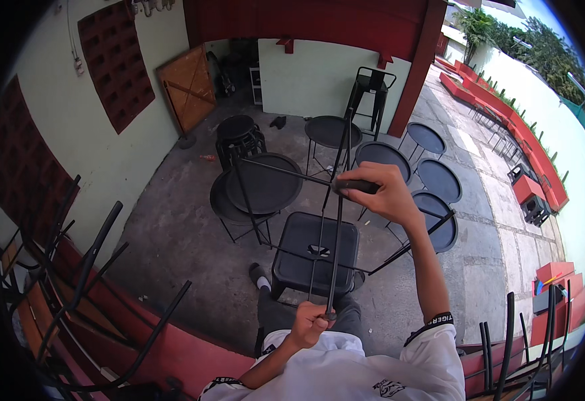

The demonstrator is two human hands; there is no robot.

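Note:
A folding stand of thin black metal bars (336, 254) is held up in front of me, over a black plastic stool (292, 267) with a slot in its seat. My left hand (310, 325) is closed round the lower end of the bars, near my lap. Higher up, my right hand (386, 190) grips a dark, thick handle-shaped piece (356, 185) at a joint of the stand. Its tip is hidden against the bars, so its exact kind cannot be told.
Round black tray tables (264, 184) stand ahead and to the right. Stacked black stools (236, 130) and a tall bar chair (373, 90) are farther back. Upturned chairs with black legs (98, 250) crowd the left; more legs (510, 341) rise at the lower right.

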